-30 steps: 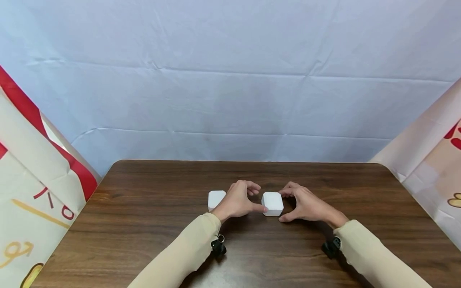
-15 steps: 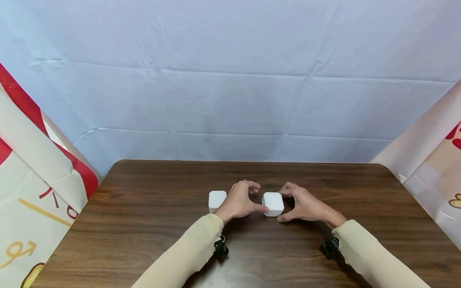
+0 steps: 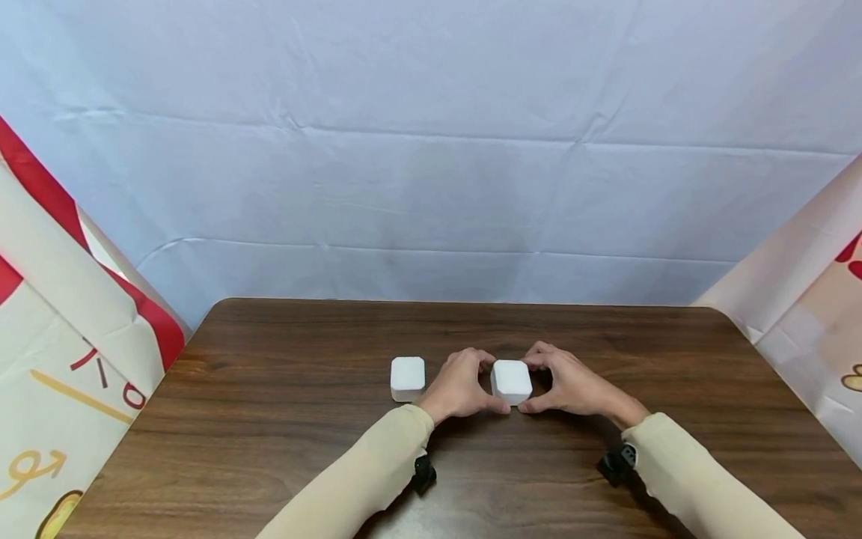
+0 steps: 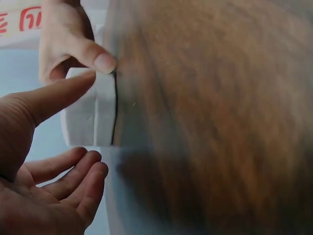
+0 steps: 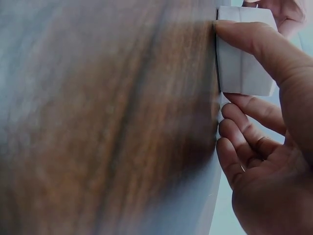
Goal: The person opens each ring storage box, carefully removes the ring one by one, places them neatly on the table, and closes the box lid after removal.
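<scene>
Two white rounded boxes sit on the brown wooden table (image 3: pixel 269 419). In the head view both hands close round the right box (image 3: pixel 511 380). My left hand (image 3: pixel 463 385) lays its thumb on the near left side, with the fingers curved past the far left corner. My right hand (image 3: pixel 572 385) pinches the box, thumb at the near side and fingers at the far side. The left wrist view shows my left thumb (image 4: pixel 54 98) on the box (image 4: pixel 90 117) and the fingers a little apart from it. The right wrist view shows my right thumb (image 5: pixel 257 44) pressed on the box (image 5: pixel 242 68).
The second white box (image 3: pixel 408 377) stands alone just left of my left hand. A pale blue cloth (image 3: pixel 431 187) hangs behind the table. Printed red and cream sheets (image 3: pixel 60 337) flank both sides. Black wrist mounts (image 3: pixel 616 463) hang under both sleeves.
My left hand has slid right, away from the left box, and closed in round the right box. The right hand and both boxes have stayed in place.
</scene>
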Demonstrator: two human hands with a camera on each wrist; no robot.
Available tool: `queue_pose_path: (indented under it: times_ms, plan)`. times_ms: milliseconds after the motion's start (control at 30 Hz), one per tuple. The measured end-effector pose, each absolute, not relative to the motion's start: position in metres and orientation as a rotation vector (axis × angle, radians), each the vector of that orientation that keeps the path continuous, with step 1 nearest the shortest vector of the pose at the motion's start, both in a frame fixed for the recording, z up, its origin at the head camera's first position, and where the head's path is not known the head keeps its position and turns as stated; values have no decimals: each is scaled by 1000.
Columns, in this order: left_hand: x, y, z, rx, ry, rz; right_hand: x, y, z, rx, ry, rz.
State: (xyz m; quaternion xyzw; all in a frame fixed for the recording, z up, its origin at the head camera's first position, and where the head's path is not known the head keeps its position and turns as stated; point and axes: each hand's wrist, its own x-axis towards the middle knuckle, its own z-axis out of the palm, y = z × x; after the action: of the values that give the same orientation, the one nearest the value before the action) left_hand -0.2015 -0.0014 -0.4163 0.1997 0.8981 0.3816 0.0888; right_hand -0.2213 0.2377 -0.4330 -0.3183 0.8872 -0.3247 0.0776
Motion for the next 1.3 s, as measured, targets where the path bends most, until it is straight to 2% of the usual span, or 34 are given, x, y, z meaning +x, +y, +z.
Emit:
queue_pose_path:
  times_ms: [533,1300]
  plan:
    - [-204,3,-422,638,2705,1187,-224,236,-433,-959,2656,-974]
    - [-211,2,-422,461,2577,1391,-225,236,-431,-987,2669,-972]
